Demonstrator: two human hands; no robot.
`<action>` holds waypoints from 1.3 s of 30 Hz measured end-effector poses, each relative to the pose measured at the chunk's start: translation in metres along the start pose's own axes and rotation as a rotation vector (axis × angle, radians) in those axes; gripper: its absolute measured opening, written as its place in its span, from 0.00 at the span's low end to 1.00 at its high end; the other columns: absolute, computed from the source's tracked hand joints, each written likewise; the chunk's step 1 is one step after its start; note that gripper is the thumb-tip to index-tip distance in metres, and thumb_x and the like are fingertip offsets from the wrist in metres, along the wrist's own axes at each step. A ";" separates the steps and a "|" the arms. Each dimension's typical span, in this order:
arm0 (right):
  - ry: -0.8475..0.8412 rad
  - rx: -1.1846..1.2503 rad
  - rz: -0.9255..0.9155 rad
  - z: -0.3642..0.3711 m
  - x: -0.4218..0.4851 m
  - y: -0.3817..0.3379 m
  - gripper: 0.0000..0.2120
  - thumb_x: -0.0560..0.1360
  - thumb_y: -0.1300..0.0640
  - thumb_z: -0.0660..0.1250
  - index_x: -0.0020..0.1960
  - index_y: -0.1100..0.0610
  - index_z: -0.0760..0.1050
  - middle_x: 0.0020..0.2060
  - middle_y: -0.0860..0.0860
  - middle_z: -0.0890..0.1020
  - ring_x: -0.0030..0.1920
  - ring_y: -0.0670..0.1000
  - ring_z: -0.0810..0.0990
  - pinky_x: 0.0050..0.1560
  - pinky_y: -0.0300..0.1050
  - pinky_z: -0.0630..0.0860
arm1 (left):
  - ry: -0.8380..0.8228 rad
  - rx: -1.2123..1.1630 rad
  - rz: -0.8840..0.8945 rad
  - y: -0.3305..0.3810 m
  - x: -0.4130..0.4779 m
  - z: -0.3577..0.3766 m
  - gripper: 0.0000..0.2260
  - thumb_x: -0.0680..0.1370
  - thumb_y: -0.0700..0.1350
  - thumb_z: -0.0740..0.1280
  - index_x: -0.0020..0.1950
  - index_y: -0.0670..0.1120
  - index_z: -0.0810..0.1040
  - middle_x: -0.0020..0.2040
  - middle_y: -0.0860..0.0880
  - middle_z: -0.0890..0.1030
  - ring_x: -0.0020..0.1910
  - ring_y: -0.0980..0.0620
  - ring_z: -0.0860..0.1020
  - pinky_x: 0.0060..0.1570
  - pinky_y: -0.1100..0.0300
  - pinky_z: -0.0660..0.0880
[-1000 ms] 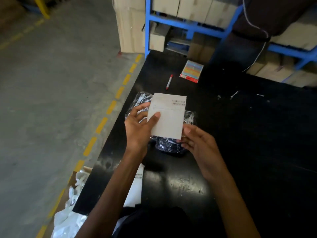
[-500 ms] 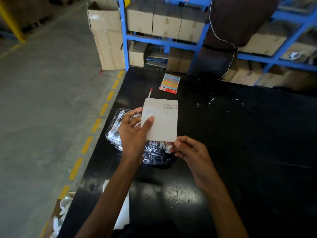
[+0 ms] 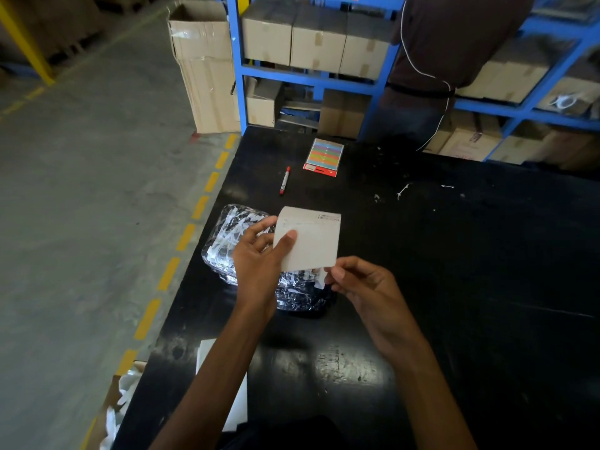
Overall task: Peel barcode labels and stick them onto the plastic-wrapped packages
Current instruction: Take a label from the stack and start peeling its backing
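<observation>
A beige label sheet (image 3: 311,241) with a barcode print at its top right corner is held above the black table (image 3: 454,271). My left hand (image 3: 259,264) grips its left edge, thumb on the front. My right hand (image 3: 360,287) pinches a small white label (image 3: 320,276) just off the sheet's lower right corner. Under both lies a plastic-wrapped package (image 3: 233,241) with black and white contents, partly hidden by my hands and the sheet.
A red marker (image 3: 284,180) and a colourful sticker pack (image 3: 324,156) lie farther back on the table. White sheets (image 3: 238,394) hang at the near edge. A person (image 3: 454,53) stands at blue shelving (image 3: 311,79) with cardboard boxes. An open carton (image 3: 204,69) stands on the floor.
My right hand has drawn a small white label away from the sheet's lower right corner. The camera view tilted up, showing more of the shelving.
</observation>
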State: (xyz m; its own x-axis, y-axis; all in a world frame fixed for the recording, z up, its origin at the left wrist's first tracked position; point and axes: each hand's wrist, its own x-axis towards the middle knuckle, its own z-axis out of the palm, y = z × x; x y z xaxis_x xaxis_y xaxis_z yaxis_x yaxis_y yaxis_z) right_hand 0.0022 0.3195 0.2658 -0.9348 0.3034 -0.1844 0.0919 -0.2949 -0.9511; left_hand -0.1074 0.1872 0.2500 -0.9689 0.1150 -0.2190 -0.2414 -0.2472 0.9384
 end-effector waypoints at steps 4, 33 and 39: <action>-0.014 0.015 -0.048 0.001 0.002 -0.003 0.13 0.66 0.49 0.78 0.47 0.55 0.84 0.44 0.54 0.85 0.47 0.50 0.82 0.52 0.41 0.78 | -0.103 0.004 -0.076 -0.005 -0.007 0.002 0.20 0.74 0.36 0.73 0.65 0.45 0.75 0.49 0.43 0.85 0.49 0.48 0.85 0.44 0.59 0.82; 0.102 -0.623 -0.445 -0.014 -0.019 -0.031 0.02 0.74 0.56 0.74 0.46 0.51 0.83 0.42 0.45 0.82 0.46 0.49 0.82 0.46 0.40 0.78 | -0.388 0.415 0.550 0.008 -0.057 0.008 0.08 0.77 0.47 0.70 0.54 0.49 0.86 0.50 0.57 0.86 0.53 0.54 0.83 0.54 0.58 0.79; 0.100 -0.691 -0.456 -0.015 -0.016 -0.018 0.04 0.75 0.61 0.72 0.46 0.54 0.80 0.46 0.44 0.81 0.51 0.48 0.81 0.49 0.36 0.76 | -0.217 0.408 0.261 -0.004 -0.053 0.013 0.05 0.78 0.43 0.70 0.47 0.47 0.86 0.45 0.53 0.86 0.47 0.55 0.83 0.42 0.64 0.78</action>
State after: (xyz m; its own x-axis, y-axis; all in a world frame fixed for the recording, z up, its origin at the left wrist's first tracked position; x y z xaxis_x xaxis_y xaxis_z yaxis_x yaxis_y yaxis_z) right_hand 0.0206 0.3330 0.2822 -0.8996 0.3470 0.2651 -0.0677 0.4889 -0.8697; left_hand -0.0547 0.1948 0.2612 -0.9502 0.3066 0.0558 0.0888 0.0950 0.9915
